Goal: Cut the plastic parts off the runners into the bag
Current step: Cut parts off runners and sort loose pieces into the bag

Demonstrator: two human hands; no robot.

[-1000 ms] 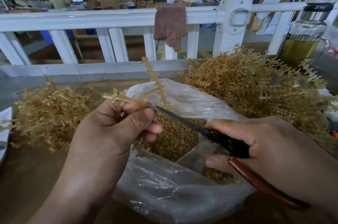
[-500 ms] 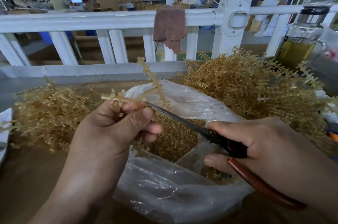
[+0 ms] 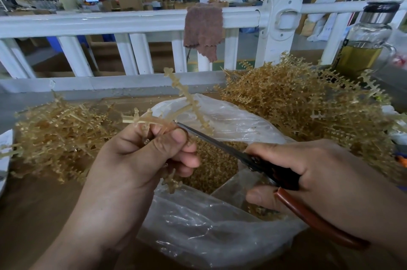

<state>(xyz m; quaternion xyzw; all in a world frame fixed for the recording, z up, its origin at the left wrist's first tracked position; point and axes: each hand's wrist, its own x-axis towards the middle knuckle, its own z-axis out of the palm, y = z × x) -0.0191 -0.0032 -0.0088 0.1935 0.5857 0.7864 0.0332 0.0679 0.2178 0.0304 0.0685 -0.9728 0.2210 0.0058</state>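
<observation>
While our left hand (image 3: 136,159) pinches the amber runner (image 3: 189,102) over the clear bag (image 3: 209,236) of cut parts (image 3: 217,166), our right hand (image 3: 319,172) grips the scissors (image 3: 211,139), their tip right at the runner we hold.

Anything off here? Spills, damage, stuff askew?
Nothing stands out. The left hand holds a runner over the open bag, the right hand holds the scissors to it, and the cut parts lie inside the bag.
</observation>
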